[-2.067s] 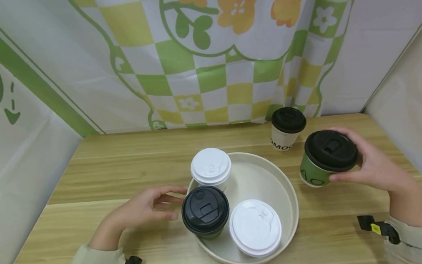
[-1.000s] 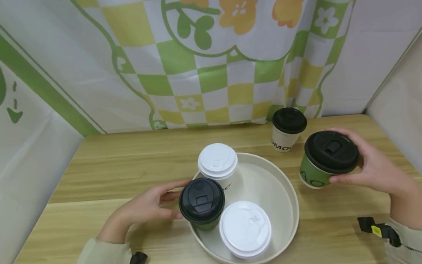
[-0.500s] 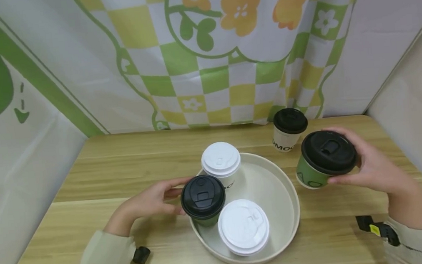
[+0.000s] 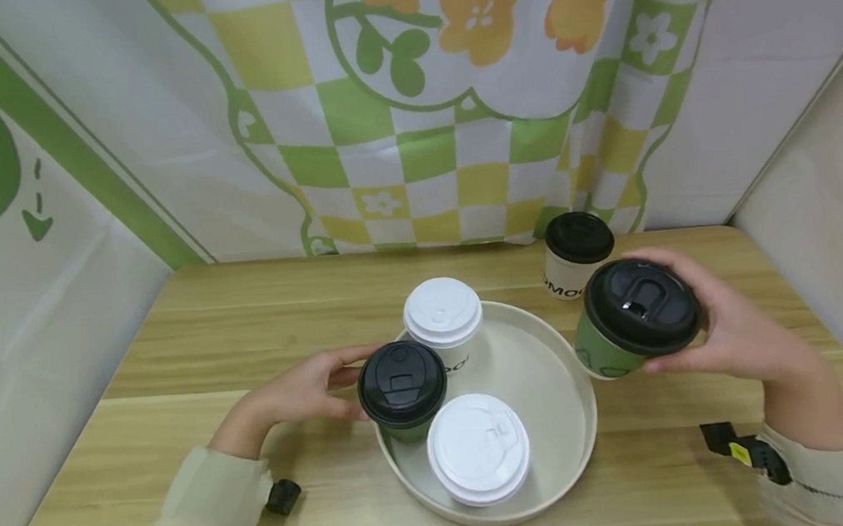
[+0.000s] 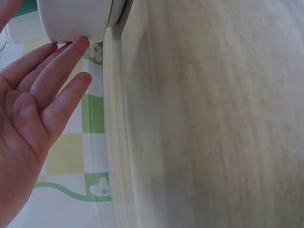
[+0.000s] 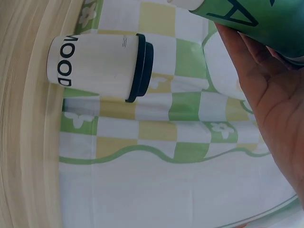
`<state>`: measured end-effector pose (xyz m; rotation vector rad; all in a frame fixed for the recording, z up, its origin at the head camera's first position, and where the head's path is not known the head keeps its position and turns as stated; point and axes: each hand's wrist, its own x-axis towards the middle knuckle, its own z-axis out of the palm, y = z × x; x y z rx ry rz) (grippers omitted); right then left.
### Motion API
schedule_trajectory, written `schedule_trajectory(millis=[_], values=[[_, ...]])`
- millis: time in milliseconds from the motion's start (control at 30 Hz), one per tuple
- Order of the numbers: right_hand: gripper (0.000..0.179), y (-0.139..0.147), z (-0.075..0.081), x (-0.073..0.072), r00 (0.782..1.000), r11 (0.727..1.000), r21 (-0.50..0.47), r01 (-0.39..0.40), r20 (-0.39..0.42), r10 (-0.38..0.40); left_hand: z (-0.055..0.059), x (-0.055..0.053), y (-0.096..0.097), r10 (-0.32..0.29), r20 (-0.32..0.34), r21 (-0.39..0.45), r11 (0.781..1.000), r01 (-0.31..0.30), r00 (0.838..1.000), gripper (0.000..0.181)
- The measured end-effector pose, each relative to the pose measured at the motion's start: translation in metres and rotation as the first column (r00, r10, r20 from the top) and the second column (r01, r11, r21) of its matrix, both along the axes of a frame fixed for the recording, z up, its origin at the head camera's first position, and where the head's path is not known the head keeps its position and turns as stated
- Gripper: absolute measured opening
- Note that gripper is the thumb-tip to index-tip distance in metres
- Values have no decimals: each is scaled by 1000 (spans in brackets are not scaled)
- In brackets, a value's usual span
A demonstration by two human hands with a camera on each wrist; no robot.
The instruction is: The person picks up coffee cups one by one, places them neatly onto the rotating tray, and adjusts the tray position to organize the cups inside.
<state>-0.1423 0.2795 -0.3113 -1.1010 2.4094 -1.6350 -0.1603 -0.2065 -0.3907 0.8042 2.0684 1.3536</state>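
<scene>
My right hand point(image 4: 728, 328) grips a large green paper coffee cup point(image 4: 600, 346) with a black lid, tilted beside the right rim of a round beige tray point(image 4: 555, 418). In the right wrist view the fingers lie along the side of this cup point(image 6: 259, 23). My left hand point(image 4: 305, 390) reaches in at the tray's left edge, fingers extended, next to a black-lidded green cup point(image 4: 402, 390). In the left wrist view its fingertips point(image 5: 81, 43) are right at a pale rounded wall point(image 5: 76, 19). Two white-lidded cups point(image 4: 443, 315) also stand on the tray.
A smaller white cup point(image 4: 571, 271) with a black lid stands on the wooden table point(image 4: 261, 319) behind the right hand's cup. A checked, flowered cloth point(image 4: 428, 162) hangs at the table's back edge. Pale walls rise on both sides.
The tray's cups have turned clockwise: the back white-lidded one shifted right, the front one left. My left hand came in closer. My right hand has brought its cup leftward toward the tray and tilted it.
</scene>
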Motion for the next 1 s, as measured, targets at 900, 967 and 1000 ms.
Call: schedule_trajectory(millis=[900,967,1000], values=[[112,-33,-20,-2,979,979,5,-202,-38,202,-2,-7,4,-43,-11,-3,999,43,999,91],[111,-35,-23,-2,977,977,4,-213,-33,213,-1,-7,4,-43,-12,-3,999,43,999,91],[111,-36,-24,-2,976,976,3,-216,-31,216,-1,-7,4,-42,-12,-3,999,42,999,91]])
